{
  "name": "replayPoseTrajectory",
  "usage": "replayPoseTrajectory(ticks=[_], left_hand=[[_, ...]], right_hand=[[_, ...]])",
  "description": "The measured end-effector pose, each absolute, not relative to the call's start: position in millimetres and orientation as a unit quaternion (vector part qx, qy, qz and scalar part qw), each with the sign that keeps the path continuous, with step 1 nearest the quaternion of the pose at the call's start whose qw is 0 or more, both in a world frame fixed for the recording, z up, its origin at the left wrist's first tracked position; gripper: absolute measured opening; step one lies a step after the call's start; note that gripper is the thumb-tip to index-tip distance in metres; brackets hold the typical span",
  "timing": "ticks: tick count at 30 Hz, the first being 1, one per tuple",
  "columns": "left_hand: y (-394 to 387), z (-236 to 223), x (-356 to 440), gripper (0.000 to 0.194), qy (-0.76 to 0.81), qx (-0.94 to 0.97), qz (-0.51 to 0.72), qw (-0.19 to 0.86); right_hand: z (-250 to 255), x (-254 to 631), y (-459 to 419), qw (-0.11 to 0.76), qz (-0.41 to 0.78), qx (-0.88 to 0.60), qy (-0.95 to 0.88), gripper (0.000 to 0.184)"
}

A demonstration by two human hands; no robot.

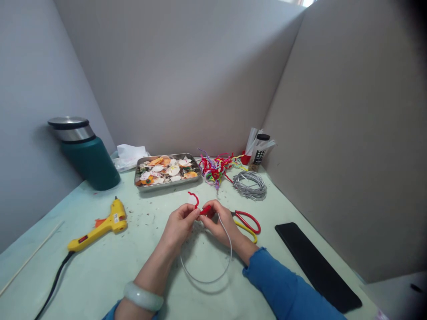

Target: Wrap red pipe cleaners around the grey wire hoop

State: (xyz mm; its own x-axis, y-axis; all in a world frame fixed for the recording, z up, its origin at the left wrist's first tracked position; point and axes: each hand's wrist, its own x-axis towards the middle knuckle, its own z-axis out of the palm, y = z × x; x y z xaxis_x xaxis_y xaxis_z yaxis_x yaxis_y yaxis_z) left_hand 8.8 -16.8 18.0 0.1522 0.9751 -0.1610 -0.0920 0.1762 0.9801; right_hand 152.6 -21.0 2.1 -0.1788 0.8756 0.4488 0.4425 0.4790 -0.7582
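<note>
My left hand (178, 225) is closed, its thumb and fingertips pinching a strand of red yarn (196, 201) whose loose end curls up above the fingers. My right hand (218, 221) grips a grey wire ring (208, 282) at its top, where red yarn is wound round the wire. Both sets of fingertips nearly meet there. The ring hangs below the hands, just over the table. Scissors (250, 222) with one red and one yellow handle lie beside my right hand, their blades hidden behind it.
A yellow glue gun (100, 226) with a black cord lies left. Behind are a green bottle (88, 160), a metal tray (167, 186) of shells, a tangle of coloured yarn (216, 169), coiled wire (250, 185) and a black-lidded jar (259, 153). A black strip (316, 266) lies right.
</note>
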Motion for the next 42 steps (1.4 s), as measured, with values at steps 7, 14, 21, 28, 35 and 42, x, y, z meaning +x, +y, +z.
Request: replayPoseTrajectory(ticks=[7,14,21,28,35,42], left_hand=[[-17.7,17.4,8.1,0.037,0.477,0.435,0.435,0.627],[-17.1,14.4,7.4,0.035,0.463,0.429,0.439,0.639],[-18.0,18.2,8.1,0.036,0.474,0.432,0.436,0.631],[-18.9,20.8,8.2,0.034,0.488,0.445,0.445,0.605],[-18.6,18.9,7.0,0.026,0.489,0.47,0.454,0.577],[-19.7,22.2,6.5,0.023,0.478,0.468,0.468,0.577]], right_hand=[[0.5,150.4,-20.1,0.459,0.196,-0.459,-0.735,0.018],[0.5,151.4,-19.8,0.438,0.193,-0.459,-0.749,0.032],[1.4,150.4,-20.2,0.444,0.203,-0.457,-0.744,0.034],[4.7,150.2,-22.0,0.466,0.259,-0.45,-0.717,0.028],[-3.8,152.2,-17.1,0.489,0.281,-0.449,-0.693,0.025],[-0.3,153.6,-19.3,0.486,0.303,-0.432,-0.697,0.02]])
